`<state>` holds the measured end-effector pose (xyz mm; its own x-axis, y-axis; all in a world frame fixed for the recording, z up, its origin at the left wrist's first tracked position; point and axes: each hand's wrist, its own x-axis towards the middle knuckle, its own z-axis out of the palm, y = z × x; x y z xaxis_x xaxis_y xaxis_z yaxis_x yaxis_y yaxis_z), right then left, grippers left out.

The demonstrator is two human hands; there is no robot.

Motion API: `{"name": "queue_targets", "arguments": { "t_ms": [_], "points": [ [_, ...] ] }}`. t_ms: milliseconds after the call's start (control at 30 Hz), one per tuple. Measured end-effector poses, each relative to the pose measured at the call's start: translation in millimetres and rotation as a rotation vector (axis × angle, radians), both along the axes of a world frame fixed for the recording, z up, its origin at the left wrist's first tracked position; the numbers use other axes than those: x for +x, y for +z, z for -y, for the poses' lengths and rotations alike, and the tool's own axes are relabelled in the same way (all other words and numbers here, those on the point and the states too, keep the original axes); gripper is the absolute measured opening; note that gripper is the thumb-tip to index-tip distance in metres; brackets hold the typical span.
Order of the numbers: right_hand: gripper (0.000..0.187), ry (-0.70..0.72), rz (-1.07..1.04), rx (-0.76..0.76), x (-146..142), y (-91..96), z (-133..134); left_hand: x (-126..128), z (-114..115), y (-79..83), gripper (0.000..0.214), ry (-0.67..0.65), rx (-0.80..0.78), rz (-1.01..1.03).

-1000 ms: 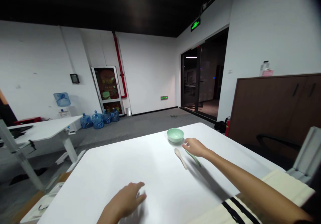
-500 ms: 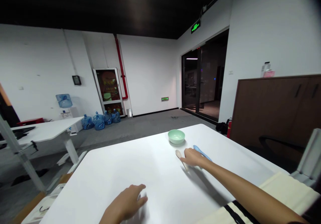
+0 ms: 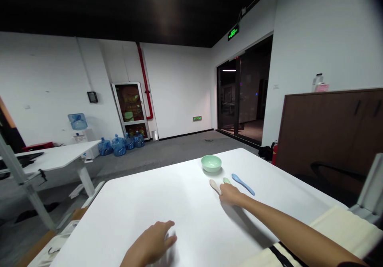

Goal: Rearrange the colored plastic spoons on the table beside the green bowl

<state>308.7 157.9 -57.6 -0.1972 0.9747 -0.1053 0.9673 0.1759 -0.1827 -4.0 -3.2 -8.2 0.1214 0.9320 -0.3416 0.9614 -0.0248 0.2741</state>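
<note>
While left hand [image 3: 151, 241] gapes, right hand [image 3: 231, 195], grip unclear, beige spoon [image 3: 214, 185], pale green spoon [image 3: 226, 180]

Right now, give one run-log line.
right hand: at beige spoon, green spoon, grip unclear | left hand: open, over table | blue spoon: right of green spoon | green bowl: beyond spoons

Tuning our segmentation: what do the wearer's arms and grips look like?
Left grip and right grip: bare hands, no gloves or rings visible. Right forearm: tapering, bare, no watch or cables; possible dark sleeve at its elbow end. Left forearm: out of frame.
</note>
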Motion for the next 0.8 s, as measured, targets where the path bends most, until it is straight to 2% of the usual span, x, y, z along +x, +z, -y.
{"name": "queue_targets", "arguments": {
  "t_ms": [133, 267, 467, 600, 800],
  "points": [
    [0.024, 0.02, -0.049, 0.05, 0.9, 10.6, -3.0, 0.7, 2.0, 3.2, 0.055, 0.005, 0.006, -0.005],
    [0.031, 0.013, -0.105, 0.146, 2.2, 30.2, -15.0, 0.5, 2.2, 4.8, 0.055, 0.0, 0.01, -0.007],
    [0.036, -0.12, -0.145, 0.304, 7.5, 53.9, -50.6, -1.5, 1.2, 3.3, 0.055, 0.001, 0.013, -0.001],
    [0.036, -0.198, -0.121, 0.323, 10.0, 54.3, -74.4, -3.3, 0.7, 3.2, 0.056, 0.012, 0.007, -0.018],
    [0.032, -0.246, -0.074, 0.285, 5.6, 37.7, -102.2, -5.8, -4.1, -1.2, 0.055, 0.016, 0.013, -0.013]
  ]
}}
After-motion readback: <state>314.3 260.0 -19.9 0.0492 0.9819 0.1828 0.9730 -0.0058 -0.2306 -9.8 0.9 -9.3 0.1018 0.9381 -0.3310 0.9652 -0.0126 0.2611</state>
